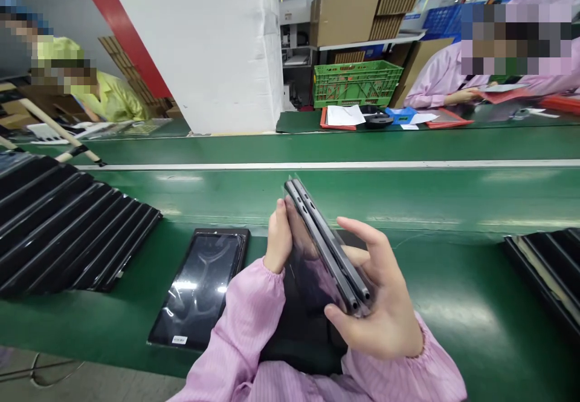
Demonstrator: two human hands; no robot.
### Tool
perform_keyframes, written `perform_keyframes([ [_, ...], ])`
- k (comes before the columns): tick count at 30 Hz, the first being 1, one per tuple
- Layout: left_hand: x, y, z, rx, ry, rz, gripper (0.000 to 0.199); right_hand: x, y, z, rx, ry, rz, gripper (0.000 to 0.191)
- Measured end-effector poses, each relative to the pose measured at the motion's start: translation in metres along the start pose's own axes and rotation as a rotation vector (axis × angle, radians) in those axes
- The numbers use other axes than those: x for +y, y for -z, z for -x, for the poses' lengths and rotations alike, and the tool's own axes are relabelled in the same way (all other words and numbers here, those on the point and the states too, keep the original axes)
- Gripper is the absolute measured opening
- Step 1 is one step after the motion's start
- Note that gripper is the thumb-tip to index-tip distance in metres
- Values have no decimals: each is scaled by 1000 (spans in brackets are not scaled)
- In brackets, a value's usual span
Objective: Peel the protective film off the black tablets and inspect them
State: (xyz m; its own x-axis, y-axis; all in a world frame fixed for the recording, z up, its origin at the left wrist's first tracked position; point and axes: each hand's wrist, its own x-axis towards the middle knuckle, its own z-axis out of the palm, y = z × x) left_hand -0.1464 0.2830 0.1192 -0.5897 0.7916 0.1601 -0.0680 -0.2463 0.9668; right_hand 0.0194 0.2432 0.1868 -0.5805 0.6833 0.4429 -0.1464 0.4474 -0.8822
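Note:
Both my hands hold a slim dark grey laptop (324, 251) up on its edge, wrapped in clear film, with its lid and base showing as two parallel slabs. My left hand (277, 245) grips the side nearest the left, and my right hand (380, 305) cups the lower end with spread fingers. Beneath them, a black flat device (303, 344) lies on the green conveyor belt (408, 196). Another black screen in plastic film (198, 287) lies flat to my left. Rows of black laptops stand on edge at the far left (67, 226) and right (548, 269).
Across the belt, a co-worker's hand (462, 95) in a pink sleeve rests on papers beside red trays. Another person in a yellow-green top (113, 97) works at the far left. A white pillar (212, 45) and a green crate (357, 83) stand behind the belt.

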Motion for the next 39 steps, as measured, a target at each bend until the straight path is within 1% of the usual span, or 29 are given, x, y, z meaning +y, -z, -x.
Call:
perform_keyframes([
  [1, 2, -1, -7, -13, -29, -5, 67, -1, 5, 1, -43, -16, 25, 85],
  [3, -1, -3, -20, -48, -87, 10, 69, -1, 15, 0, -180, -77, 109, 94],
  [5, -11, -5, -31, -83, -118, 58, 70, 4, 24, -2, -332, -159, 206, 105],
  [6, -18, -5, -35, -97, -125, 84, 70, 6, 27, -4, -379, -185, 236, 109],
  [7, -24, -5, -38, -109, -129, 106, 69, 9, 30, -5, -396, -188, 239, 111],
  [9, -33, -5, -41, -115, -123, 128, 68, 15, 32, -8, -365, -152, 171, 108],
  [11, -37, -3, -40, -110, -116, 141, 67, 18, 32, -11, -321, -119, 67, 99],
  [15, -34, 1, -34, -110, -127, 158, 65, 22, 27, -17, -327, -163, -30, 76],
  [17, -31, 1, -32, -125, -141, 140, 64, 22, 25, -20, -331, -187, -56, 69],
  [20, -29, 2, -31, -124, -129, 93, 64, 24, 22, -22, -318, -208, -94, 65],
  [23, -30, 2, -33, -100, -77, 49, 67, 25, 22, -22, -294, -217, -98, 61],
  [26, -32, 2, -35, -116, -42, 51, 69, 26, 23, -22, -296, -221, -98, 59],
  [33, -29, -1, -33, -104, -91, 54, 68, 27, 31, -20, -289, -243, -112, 56],
  [39, -26, -4, -29, -105, -112, 46, 68, 29, 38, -15, -282, -252, -124, 57],
])
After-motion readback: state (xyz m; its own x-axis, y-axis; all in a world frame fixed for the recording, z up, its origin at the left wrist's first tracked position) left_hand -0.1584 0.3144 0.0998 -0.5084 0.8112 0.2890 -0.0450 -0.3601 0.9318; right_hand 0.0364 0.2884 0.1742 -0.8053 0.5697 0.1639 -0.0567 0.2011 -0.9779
